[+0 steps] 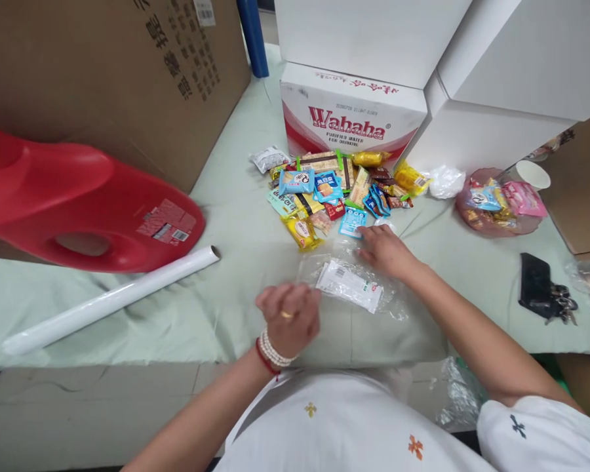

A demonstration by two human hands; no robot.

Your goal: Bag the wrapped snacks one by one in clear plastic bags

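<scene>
My right hand [387, 250] reaches to the near edge of a pile of wrapped snacks, fingers apart. Its fingertips touch the lower edge of a light blue packet [353, 221]. Beneath and left of this hand lies a clear plastic bag [396, 303] with white packets [350, 284] in or under it. My left hand [291, 316] hovers near the bag's left side, its fingers curled in and slightly blurred. Whatever its palm may hold is hidden. A yellow snack packet [301, 231] lies at the pile's front left, and a blue-and-white packet [296, 181] further back.
A red jug [122, 177] and a white roll [113, 300] lie at left, before a large cardboard box [118, 85]. Behind the snacks stands a Wahaha carton [354, 115]. To the right are a pink bowl [501, 226] of snacks, a paper cup [533, 174] and a black key pouch [535, 285].
</scene>
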